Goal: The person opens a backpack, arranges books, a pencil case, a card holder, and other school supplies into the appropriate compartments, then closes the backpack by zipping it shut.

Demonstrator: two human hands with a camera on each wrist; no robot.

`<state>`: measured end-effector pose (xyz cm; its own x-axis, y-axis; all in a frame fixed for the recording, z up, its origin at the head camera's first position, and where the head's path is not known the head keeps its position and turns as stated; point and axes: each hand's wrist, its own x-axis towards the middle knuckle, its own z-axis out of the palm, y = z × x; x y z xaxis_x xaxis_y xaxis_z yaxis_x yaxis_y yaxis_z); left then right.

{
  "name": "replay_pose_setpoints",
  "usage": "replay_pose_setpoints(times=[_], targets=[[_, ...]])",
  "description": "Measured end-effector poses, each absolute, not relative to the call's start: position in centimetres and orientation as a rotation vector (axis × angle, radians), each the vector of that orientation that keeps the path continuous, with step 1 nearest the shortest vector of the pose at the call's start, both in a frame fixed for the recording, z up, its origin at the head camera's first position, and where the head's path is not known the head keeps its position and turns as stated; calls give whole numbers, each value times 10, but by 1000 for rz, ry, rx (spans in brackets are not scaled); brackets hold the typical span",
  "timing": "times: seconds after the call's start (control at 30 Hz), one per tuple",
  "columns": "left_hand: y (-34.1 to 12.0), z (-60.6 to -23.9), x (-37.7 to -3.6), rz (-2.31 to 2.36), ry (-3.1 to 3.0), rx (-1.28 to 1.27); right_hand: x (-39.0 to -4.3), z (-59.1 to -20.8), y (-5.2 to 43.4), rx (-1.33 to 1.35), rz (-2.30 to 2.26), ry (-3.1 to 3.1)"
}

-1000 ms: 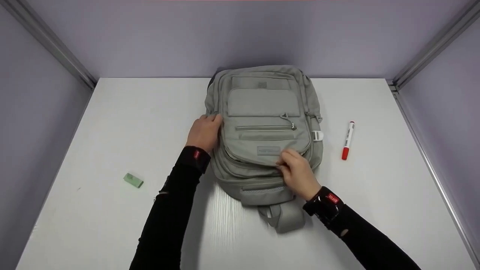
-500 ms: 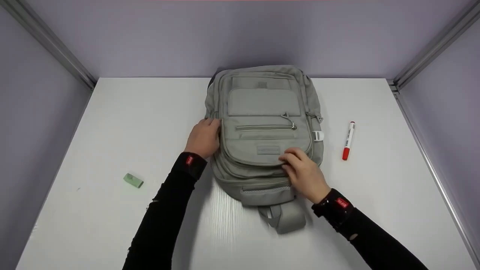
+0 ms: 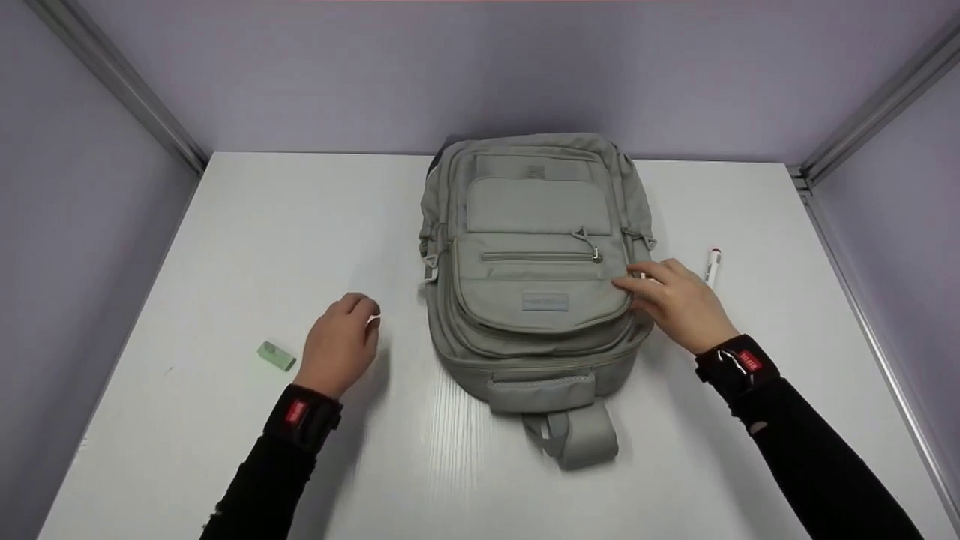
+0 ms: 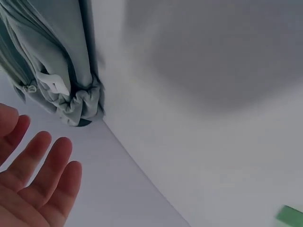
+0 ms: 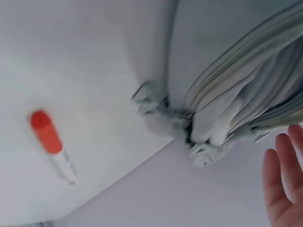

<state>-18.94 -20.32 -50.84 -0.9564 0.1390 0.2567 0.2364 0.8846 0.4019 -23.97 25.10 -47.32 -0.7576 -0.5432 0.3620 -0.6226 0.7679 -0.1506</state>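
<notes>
A grey-green backpack [image 3: 536, 255] lies front side up, its carry strap [image 3: 589, 439] towards me. My left hand [image 3: 337, 345] is off the bag, over the table to its left, with relaxed fingers and nothing in them. Just left of that hand lies a small green block [image 3: 277, 355], probably an eraser; its corner [image 4: 289, 215] shows in the left wrist view. My right hand [image 3: 679, 304] hovers at the bag's right edge, fingers loosely extended; whether the fingertips touch the fabric I cannot tell. Behind it lies a red-capped white marker [image 5: 52, 144], partly hidden in the head view.
The white table [image 3: 300, 217] carries the bag, block and marker. Pale panels [image 3: 360, 75] stand at the back and both sides, joined by metal corner posts [image 3: 135, 90]. The bag's top end lies near the back panel.
My left hand has let go of the bag's left side and moved left and towards me. The right hand has left the bag's lower front and moved right and slightly up.
</notes>
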Motion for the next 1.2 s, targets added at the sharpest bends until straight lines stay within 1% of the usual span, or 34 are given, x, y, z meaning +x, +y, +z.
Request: replay_pose_setpoints(times=[0.13,0.27,0.4,0.53,0.67,0.8,1.03,1.2], targets=[[-232,-515,-166,-608,-2906,-173,-251,-472,257,988,329,-2592],[-263,-521,-152,-518,-3004,-60,-258,-472,254,1020,362,-2539],[-292,-526,-140,-488,-3129,42,-262,-473,249,985,488,-2570],[-310,-532,-131,-518,-3238,121,-267,-471,243,836,672,-2692],[-318,-536,-126,-565,-3294,155,-273,-466,235,601,792,-2783],[-319,-539,-125,-594,-3273,155,-282,-460,227,442,837,-2767],[-316,-546,-129,-486,-3124,40,-299,-452,222,296,861,-2684],[-315,-549,-135,-404,-3062,20,-309,-445,220,217,854,-2680]])
